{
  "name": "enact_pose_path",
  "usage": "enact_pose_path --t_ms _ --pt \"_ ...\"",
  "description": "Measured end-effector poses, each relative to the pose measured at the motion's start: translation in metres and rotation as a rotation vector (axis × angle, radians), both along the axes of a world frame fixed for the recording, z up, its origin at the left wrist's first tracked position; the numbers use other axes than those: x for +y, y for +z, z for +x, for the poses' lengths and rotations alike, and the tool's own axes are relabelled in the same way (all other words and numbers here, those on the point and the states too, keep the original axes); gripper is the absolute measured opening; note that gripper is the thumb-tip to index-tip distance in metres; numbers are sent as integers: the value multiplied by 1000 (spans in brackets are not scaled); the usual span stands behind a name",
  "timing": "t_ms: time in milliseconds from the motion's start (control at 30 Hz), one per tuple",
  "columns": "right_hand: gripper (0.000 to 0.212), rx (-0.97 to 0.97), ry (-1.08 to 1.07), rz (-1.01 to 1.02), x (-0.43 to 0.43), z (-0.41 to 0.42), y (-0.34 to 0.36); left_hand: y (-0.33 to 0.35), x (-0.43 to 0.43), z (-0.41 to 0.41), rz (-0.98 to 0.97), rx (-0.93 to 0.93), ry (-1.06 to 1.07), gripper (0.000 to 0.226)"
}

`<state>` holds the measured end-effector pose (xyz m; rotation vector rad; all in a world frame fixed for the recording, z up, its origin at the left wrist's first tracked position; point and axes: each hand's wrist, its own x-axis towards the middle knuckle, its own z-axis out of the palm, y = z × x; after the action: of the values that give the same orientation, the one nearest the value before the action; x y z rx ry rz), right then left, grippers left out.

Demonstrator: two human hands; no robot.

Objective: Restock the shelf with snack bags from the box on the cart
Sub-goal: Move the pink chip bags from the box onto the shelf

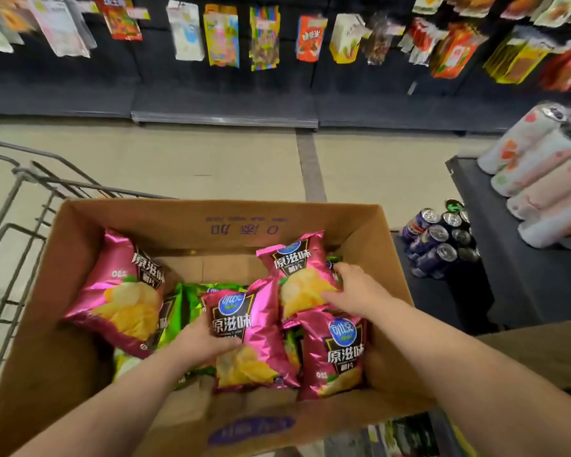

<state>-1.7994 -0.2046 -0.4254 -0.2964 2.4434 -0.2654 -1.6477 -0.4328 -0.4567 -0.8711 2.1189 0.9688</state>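
An open cardboard box [80,245] sits on the wire cart [23,189] below me, holding several pink chip bags and green chip bags [187,298] underneath. My left hand [205,341] grips the left edge of the middle pink bag [254,328]. My right hand [360,291] rests with its fingers spread on the far-right pink bag [297,268]; whether it grips the bag I cannot tell. Another pink bag [122,295] lies at the left and one [337,354] near the right corner. The dark shelf [225,107] across the aisle has snack packets [221,34] hanging above it.
A low dark shelf [521,258] on my right carries rolled packs with floral print [538,173]. Shrink-wrapped drink cans [439,239] stand beside it. Beige floor [185,159] lies between the cart and the far shelf. Another cardboard surface [548,351] is at the right edge.
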Motion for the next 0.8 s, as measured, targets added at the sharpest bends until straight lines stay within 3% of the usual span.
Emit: enact_pose_path --t_ms 133,267,367,400,500,633,800 --pt "80 -87 -154 -135 -9 -26 -27 -18 7 0 139 -30 257 78" --pt "82 -223 -340 -241 -17 -42 -52 -35 9 5 323 -39 421 57" --pt "78 -294 -416 -274 -20 -47 -63 -48 7 8 472 -10 491 85" --pt "77 -303 -428 -274 -20 -48 -66 -49 9 8 498 -20 508 84" --pt "89 -340 -438 -261 -20 -49 -75 -48 17 4 512 -6 541 25" --pt "98 -352 -455 -280 -22 -48 -83 -53 18 6 555 34 575 43" --pt "83 -263 -482 -332 -23 -41 -82 -50 19 10 601 72 547 108"
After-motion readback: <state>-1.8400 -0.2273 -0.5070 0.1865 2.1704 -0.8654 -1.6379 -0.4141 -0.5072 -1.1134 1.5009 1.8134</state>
